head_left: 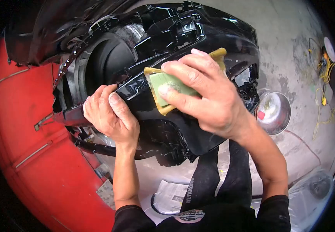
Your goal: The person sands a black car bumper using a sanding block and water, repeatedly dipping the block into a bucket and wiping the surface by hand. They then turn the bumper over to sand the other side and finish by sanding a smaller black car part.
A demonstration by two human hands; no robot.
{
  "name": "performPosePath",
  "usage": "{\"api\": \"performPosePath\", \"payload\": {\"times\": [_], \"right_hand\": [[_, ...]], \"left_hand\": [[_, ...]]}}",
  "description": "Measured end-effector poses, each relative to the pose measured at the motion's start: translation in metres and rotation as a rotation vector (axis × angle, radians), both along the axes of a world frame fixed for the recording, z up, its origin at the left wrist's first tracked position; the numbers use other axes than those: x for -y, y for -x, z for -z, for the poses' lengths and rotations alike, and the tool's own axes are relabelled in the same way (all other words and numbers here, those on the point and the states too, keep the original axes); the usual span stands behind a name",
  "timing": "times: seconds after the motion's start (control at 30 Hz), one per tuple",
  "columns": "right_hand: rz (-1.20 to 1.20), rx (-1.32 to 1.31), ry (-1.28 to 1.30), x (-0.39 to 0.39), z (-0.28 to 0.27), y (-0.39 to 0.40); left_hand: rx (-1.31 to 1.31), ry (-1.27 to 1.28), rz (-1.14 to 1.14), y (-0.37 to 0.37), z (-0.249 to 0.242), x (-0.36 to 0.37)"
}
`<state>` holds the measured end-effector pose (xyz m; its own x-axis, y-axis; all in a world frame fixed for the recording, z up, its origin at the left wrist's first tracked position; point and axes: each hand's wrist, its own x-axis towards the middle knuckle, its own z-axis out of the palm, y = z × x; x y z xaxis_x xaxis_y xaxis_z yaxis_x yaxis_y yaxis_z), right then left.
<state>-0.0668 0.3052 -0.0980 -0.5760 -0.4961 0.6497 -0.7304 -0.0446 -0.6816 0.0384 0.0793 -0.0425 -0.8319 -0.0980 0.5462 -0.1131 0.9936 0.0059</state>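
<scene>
In the head view, a black car bumper lies across the middle, its glossy inner side and matte outer strip both visible. My right hand is closed around a green sanding block. Yellow sandpaper wraps the block, its edges curling out past the fingers. The block is held over the bumper's dark surface; whether it touches cannot be made out. My left hand wraps its fingers over the bumper's edge, left of the block, thumb lying on top.
A metal bucket with something red and white inside stands on the concrete floor to the right. Yellow cords lie beyond it. Red panels fill the left side. Newspaper and clear plastic lie near my legs.
</scene>
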Motion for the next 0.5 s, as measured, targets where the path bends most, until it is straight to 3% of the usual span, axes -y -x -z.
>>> {"api": "performPosePath", "payload": {"times": [0.13, 0.2, 0.33, 0.43, 0.5], "right_hand": [[0.087, -0.052, -0.176, -0.039, 0.020, 0.024], [0.154, -0.039, -0.165, -0.035, 0.023, 0.013], [0.019, 0.001, 0.015, 0.010, -0.004, -0.003], [0.125, -0.080, -0.127, -0.022, 0.013, 0.013], [0.265, 0.021, -0.147, -0.058, 0.035, 0.019]], "left_hand": [[0.005, 0.026, 0.011, -0.001, -0.001, -0.001], [0.004, 0.015, -0.009, 0.000, -0.002, -0.002], [0.029, 0.028, -0.013, -0.002, -0.002, 0.001], [0.067, 0.023, -0.026, -0.008, -0.005, -0.002], [0.187, 0.029, -0.064, -0.022, -0.010, -0.003]]}}
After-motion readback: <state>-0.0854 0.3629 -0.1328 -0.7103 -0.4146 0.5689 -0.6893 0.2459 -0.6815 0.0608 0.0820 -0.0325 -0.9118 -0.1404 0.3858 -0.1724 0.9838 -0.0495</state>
